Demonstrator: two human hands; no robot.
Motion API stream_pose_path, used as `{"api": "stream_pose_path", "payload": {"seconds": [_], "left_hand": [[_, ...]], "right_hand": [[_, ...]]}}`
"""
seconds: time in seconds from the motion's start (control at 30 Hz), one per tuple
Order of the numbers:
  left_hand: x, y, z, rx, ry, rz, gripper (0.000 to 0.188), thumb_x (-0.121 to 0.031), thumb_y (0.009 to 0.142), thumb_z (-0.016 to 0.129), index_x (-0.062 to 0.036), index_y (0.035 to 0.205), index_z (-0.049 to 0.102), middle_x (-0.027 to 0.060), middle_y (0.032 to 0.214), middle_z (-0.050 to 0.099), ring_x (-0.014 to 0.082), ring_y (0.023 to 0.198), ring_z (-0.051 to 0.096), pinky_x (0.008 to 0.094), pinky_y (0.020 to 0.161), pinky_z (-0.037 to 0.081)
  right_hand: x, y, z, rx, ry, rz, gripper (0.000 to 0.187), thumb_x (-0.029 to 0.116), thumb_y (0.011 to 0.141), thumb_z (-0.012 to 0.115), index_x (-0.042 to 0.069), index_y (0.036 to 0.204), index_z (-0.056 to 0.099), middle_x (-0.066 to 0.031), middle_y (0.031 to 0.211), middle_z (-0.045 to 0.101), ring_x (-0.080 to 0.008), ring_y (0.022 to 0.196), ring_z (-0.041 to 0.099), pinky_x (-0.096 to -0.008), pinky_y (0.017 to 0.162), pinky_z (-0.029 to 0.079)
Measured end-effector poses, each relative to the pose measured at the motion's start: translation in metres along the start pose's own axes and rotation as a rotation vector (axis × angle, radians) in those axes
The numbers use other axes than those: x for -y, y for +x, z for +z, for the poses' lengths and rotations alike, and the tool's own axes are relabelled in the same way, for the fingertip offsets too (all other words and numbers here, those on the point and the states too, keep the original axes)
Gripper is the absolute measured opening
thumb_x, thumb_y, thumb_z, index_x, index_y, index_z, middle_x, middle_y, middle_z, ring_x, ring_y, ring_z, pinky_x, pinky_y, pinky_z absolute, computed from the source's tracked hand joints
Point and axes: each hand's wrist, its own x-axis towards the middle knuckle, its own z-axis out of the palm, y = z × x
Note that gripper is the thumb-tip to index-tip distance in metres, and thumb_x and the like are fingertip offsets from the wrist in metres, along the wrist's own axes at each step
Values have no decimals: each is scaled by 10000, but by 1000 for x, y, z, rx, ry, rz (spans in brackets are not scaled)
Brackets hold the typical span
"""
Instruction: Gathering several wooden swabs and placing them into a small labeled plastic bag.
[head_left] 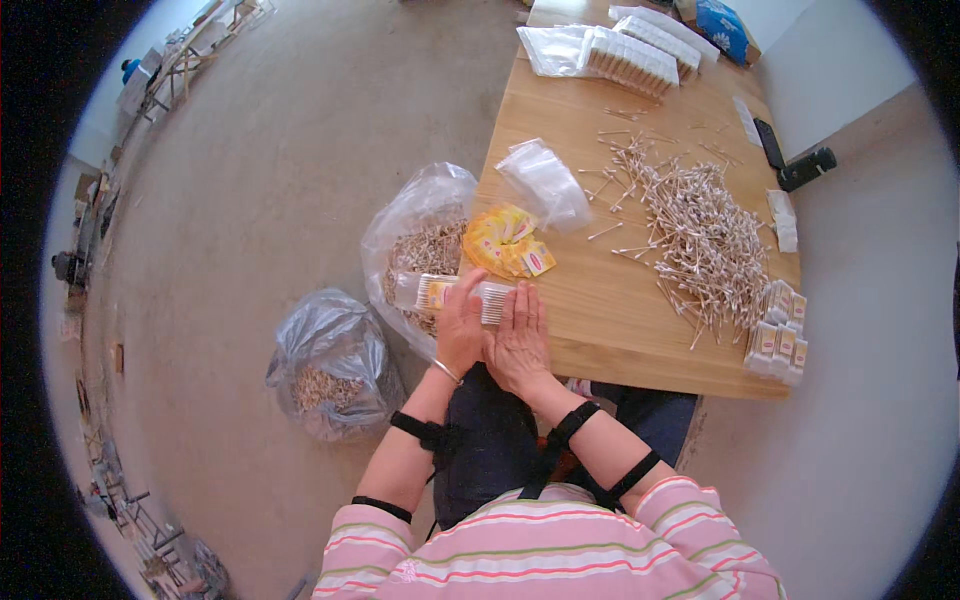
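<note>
Near frame centre, the swab packet (434, 292) runs lengthwise left to right — left hand (461, 327) clasped across its middle, right hand (518, 342) flat against its right end.

The striped shirt (570, 555) is pink, the trousers (480, 440) dark, the arm straps (573, 426) black, the bangle (447, 372) silvery.

A dull grey-brown, smooth floor (300, 150) fills the left and centre; a pale, plain wall (870, 250) borders the right. A rectangular, light-brown wood-grain table (600, 325) occupies the upper right under soft light.
</note>
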Motion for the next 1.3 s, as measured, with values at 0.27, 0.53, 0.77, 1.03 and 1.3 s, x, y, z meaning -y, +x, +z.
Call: {"api": "stream_pose_path", "payload": {"seconds": [0.27,0.53,0.77,1.03,1.3], "left_hand": [[77,7,-51,-195,675,98,437,-244,914,484,1,1274,457,224,1272,496,386,1204,448,419,1028,336],[94,16,-44,12,-210,-367,401,-204,965,445,32,1289,428,126,1219,557,207,1116,524,314,974,393],[88,15,-46,-21,-270,-327,331,-174,979,415,13,1249,458,100,1178,569,172,1065,538,287,933,426],[74,17,-46,-39,-190,-283,290,-150,970,427,13,1203,478,97,1146,581,174,1047,546,296,921,436],[87,22,-55,-22,-347,-382,378,-204,975,431,15,1282,442,112,1230,543,188,1117,515,304,971,395]], "right_hand": [[17,3,2,-33,6,-9,815,359,841,535,-107,1388,151,-265,1472,120,-396,1389,81,-478,1130,68],[28,15,11,-12,-30,12,813,350,840,544,-111,1386,156,-270,1471,118,-392,1391,81,-469,1129,74],[35,16,12,-15,5,30,815,353,844,541,-112,1384,146,-274,1472,100,-397,1392,62,-472,1129,71],[44,21,16,-42,5,31,839,362,828,565,-120,1375,148,-282,1467,104,-412,1388,56,-474,1130,68],[37,27,10,-138,214,-26,697,250,839,519,-114,1346,211,-278,1434,193,-423,1354,162,-477,1115,137]]}}
